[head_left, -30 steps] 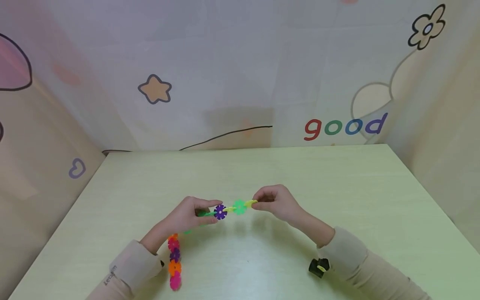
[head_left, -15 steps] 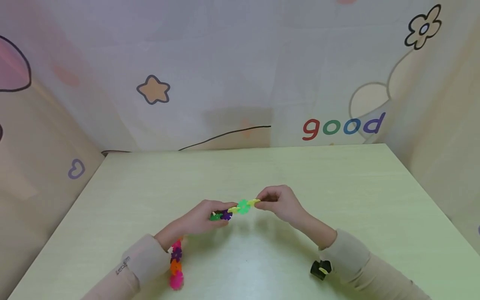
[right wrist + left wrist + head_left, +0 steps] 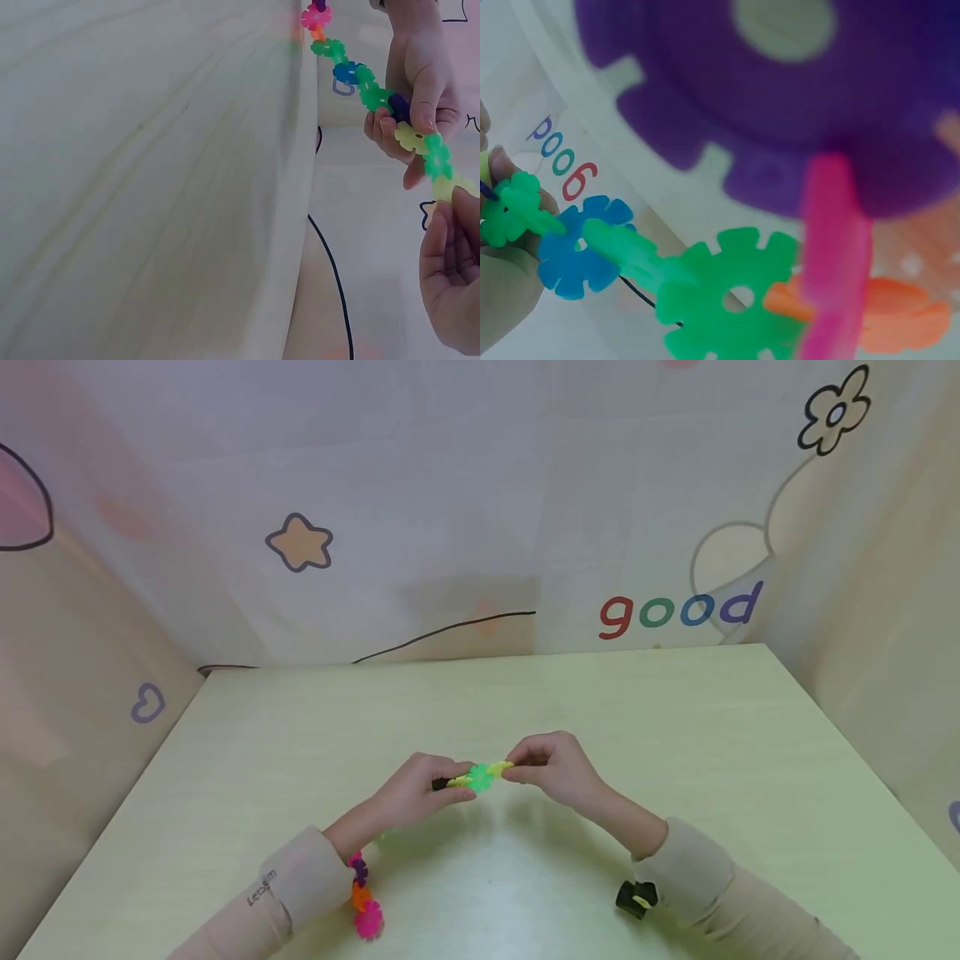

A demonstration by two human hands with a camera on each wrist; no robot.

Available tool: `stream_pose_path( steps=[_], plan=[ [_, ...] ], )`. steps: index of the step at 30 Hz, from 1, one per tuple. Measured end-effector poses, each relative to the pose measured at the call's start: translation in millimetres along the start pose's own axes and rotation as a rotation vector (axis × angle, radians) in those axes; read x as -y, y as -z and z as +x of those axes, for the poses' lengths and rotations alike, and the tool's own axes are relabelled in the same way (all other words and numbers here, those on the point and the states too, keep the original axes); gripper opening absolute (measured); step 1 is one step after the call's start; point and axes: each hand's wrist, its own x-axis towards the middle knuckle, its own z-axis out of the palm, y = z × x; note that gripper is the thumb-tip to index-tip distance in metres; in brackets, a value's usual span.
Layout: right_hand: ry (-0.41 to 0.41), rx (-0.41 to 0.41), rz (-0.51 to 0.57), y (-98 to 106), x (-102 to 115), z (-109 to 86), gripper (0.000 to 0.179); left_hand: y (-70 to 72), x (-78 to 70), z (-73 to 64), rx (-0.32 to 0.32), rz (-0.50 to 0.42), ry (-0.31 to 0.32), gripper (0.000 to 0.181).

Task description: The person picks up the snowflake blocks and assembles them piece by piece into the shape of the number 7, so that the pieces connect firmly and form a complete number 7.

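Note:
A chain of interlocking plastic snowflake discs stretches between both hands above the table. My left hand point(image 3: 416, 789) holds it near the right end, its thumb and finger around a yellow disc point(image 3: 410, 138) and a light green disc point(image 3: 481, 777). My right hand point(image 3: 557, 770) pinches the yellow end disc point(image 3: 498, 768) between thumb and fingertips. Below my left wrist the rest of the chain hangs, with a pink disc point(image 3: 369, 919) at the bottom and an orange disc point(image 3: 362, 897) above it. A purple disc point(image 3: 675, 142) looms large in the left wrist view, beyond which run green and blue discs point(image 3: 585, 247).
A pale wooden table point(image 3: 300, 718) lies under the hands. Behind it hangs a printed cloth point(image 3: 450, 485) with a star and the word "good". More cloth encloses both sides. A small black object point(image 3: 636, 900) sits by the right sleeve cuff.
My left hand has slid rightward along the chain, past the purple disc, closer to my right hand. The hanging part has shifted slightly right. My right hand keeps its pinch in about the same place.

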Motion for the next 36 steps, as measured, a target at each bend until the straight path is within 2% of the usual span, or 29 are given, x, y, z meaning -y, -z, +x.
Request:
stream_pose_path(
  steps=[3, 10, 16, 21, 25, 28, 31, 33, 36],
  plan=[
    [0.012, -0.006, -0.013, -2.0, 0.8, 0.9, 0.005, 1.0, -0.7, -0.8, -0.009, 0.03, -0.001, 0.038],
    [0.026, 0.011, -0.037, -5.5, 1.7, 1.6, 0.004, 2.5, -0.7, -1.5, 0.021, 0.097, -0.045, 0.04],
    [0.001, -0.012, -0.06, -1.7, 1.5, 1.1, 0.005, 5.4, -4.1, -3.2, 0.029, 0.125, -0.006, 0.044],
    [-0.04, -0.027, -0.045, 5.5, -2.6, 1.0, 0.005, 17.9, -4.5, -18.3, -0.007, 0.179, 0.036, 0.051],
    [-0.067, -0.029, -0.037, 12.0, -6.6, 1.2, 0.006, 32.1, 5.6, -37.5, -0.067, 0.157, 0.041, 0.048],
    [-0.078, -0.028, -0.054, 16.7, -9.0, 1.0, 0.007, 40.1, 16.4, -51.7, -0.097, 0.079, 0.11, 0.045],
    [-0.098, -0.032, -0.075, 20.0, -10.0, 0.2, 0.007, 45.7, 25.9, -63.1, -0.092, 0.029, 0.203, 0.047],
    [-0.115, -0.033, -0.087, 21.1, -10.4, -0.3, 0.007, 48.7, 30.5, -68.6, -0.073, 0.029, 0.266, 0.049],
    [-0.141, -0.036, -0.093, 21.4, -10.7, -0.6, 0.007, 50.6, 34.6, -73.6, -0.025, 0.086, 0.381, 0.053]
  ],
)
